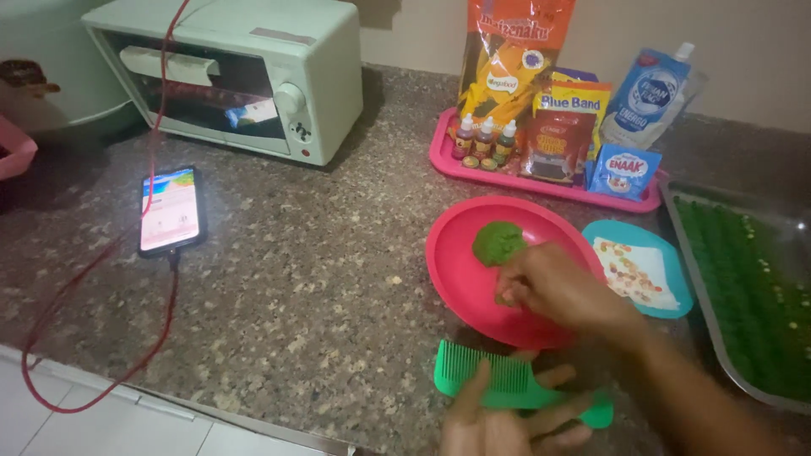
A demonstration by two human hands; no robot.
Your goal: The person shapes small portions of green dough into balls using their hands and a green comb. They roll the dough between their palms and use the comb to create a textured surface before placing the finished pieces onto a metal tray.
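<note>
- Holding green comb [507, 382] flat on left hand [507, 422], teeth pointing away from body; thumb lying over comb, fingers curling under its handle end.
- Comb sitting at near counter edge, just below red bowl [473, 279].
- Pinching small green dough bit in right hand [549, 287], fingertips [509, 293] narrowed together over near part of bowl; bit mostly hidden by fingers.
- Right forearm coming in from lower right, crossing above comb's handle end.
- Larger green dough lump [498, 242] resting inside bowl, just beyond right fingertips, apart from them.
- Blue plate [676, 295] with white paper and coloured sprinkles sitting just right of bowl.
- Metal tray [718, 338] at far right, carrying rows of green pieces.
- Pink tray [443, 156] behind bowl, holding small colouring bottles [484, 135], sachets and pouches.
- Pale green oven [245, 67] standing at back left, door shut.
- Phone [171, 209] lying left of centre on granite counter [296, 287], screen lit, red cable [101, 338] looping from it over near edge.
</note>
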